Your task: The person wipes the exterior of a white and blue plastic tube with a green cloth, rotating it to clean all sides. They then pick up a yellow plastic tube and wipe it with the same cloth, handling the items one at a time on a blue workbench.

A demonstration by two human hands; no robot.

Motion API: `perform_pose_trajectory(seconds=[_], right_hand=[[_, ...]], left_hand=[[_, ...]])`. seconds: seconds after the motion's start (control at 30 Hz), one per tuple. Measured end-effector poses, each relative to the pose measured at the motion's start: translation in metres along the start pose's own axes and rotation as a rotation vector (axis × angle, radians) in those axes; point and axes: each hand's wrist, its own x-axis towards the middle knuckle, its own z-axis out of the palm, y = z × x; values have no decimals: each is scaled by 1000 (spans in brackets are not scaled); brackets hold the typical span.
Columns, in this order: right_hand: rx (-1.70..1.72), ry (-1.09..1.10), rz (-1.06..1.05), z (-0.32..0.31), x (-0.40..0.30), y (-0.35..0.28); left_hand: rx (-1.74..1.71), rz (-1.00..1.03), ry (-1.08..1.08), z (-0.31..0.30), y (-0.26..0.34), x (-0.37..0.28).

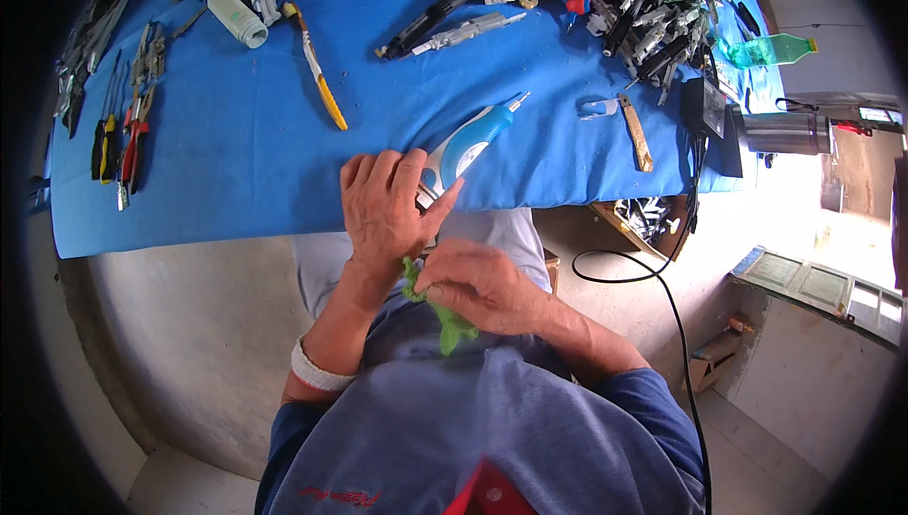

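Note:
My left hand (386,203) grips the lower end of a white and blue electric toothbrush handle (472,142) at the front edge of the blue-covered table (241,153). The handle's bare metal shaft points away to the upper right. My right hand (489,288), over my lap, pinches a crumpled green cloth (454,327) between thumb and fingers. Part of the cloth comes up close to my left wrist. The palm side of my left hand and the base of the handle are hidden.
A manual toothbrush (323,79) lies beyond my left hand. Screwdrivers (108,135) and red-handled pliers (135,139) are at left. Several toothbrush housings (237,17), a heap of internal parts (652,11), a craft knife (635,132) and a green bottle (773,51) surround the work area. A black cable (681,330) hangs right.

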Motion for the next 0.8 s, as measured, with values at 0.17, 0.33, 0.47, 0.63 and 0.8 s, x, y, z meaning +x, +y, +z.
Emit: perform_pose_trajectory(seconds=[0.17,0.33,0.47,0.63,0.8], right_hand=[[-67,132,325,-20,4,-18],[-437,558,147,-55,31,-11],[-603,602,95,-74,52,15],[-695,488,-98,-23,46,16],[-545,371,-114,-33,38,7]], left_hand=[[-19,-2,-8,-2,0,0],[15,-18,-50,-5,3,1],[3,-17,-40,-2,2,0],[-31,-27,-68,-5,-1,-2],[6,-4,-62,-3,-2,-3]])
